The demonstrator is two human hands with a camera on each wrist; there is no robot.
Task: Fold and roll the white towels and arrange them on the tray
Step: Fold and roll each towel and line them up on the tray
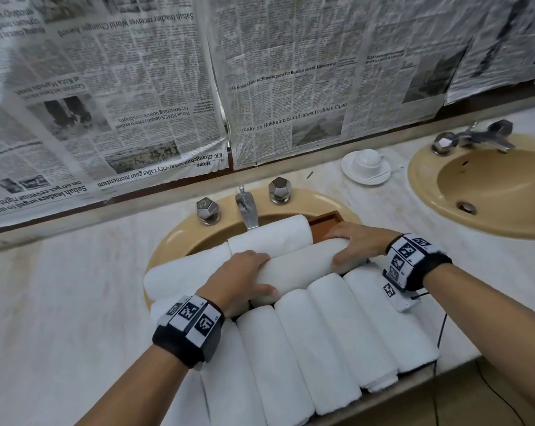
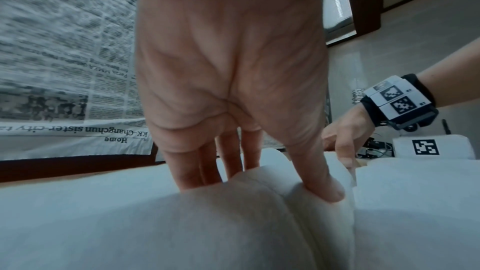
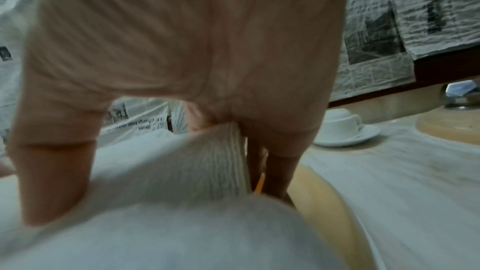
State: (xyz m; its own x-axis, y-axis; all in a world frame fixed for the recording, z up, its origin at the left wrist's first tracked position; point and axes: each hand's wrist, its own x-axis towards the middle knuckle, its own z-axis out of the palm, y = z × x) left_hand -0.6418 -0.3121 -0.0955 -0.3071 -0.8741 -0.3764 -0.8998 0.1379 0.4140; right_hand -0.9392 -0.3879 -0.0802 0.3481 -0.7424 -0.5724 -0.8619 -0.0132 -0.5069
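1. Newspaper sheets [image 1: 155, 96] cover the wall behind a pale marble counter [image 1: 60, 287] with two tan sinks.
2. Over the near sink [image 1: 180, 241] sits a brown tray [image 1: 324, 221], mostly hidden under rolled white towels [image 1: 321, 339].
3. One rolled towel [image 1: 303, 265] lies crosswise on top of the row, in front of the tap [image 1: 247, 210].
4. Left hand [image 1: 244, 279] grips its left end, fingers together over the top, thumb underneath.
5. Right hand [image 1: 357, 244] clasps its right end, fingers curled over.
6. Beyond the tray stands an upturned cup on a saucer [image 1: 367, 166].
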